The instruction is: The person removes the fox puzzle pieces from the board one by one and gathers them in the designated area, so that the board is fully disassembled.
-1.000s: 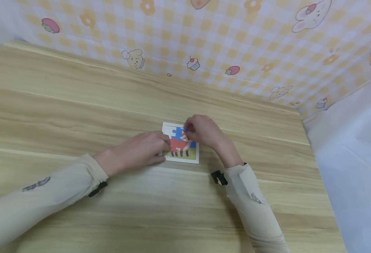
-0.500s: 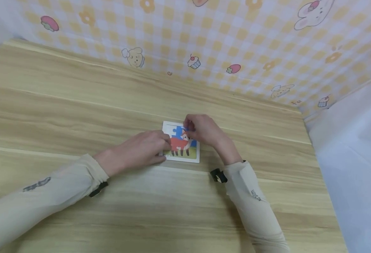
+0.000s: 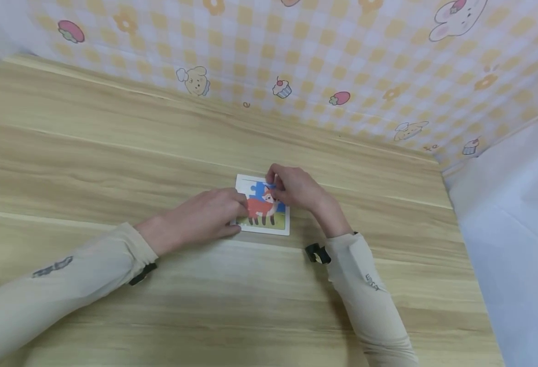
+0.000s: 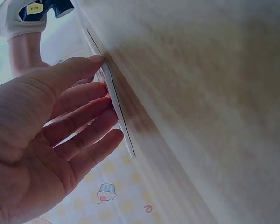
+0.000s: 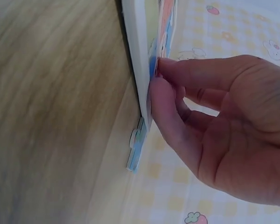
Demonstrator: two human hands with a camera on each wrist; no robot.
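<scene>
A small fox jigsaw puzzle (image 3: 262, 206) in a white frame lies on the table, with a pale bare patch at its top left. My left hand (image 3: 200, 216) rests on its left side. In the left wrist view, the thumb and loosely bent fingers (image 4: 91, 149) touch the board's edge and face. My right hand (image 3: 298, 188) is over the upper right, beside the fox's head. Thumb and forefinger of the right hand (image 5: 224, 116) pinch what seems a puzzle piece at the board's surface, mostly hidden by the fingertips.
A loose blue puzzle piece (image 5: 136, 149) lies beyond the board's edge in the right wrist view; the head view hides it. A checked cloth (image 3: 232, 46) with cartoon prints stands behind the wooden table (image 3: 232, 300). A white surface (image 3: 512, 214) borders the right side.
Both hands stay almost in place. My right fingers shift very slightly at the puzzle's upper right, and the head view tilts a little.
</scene>
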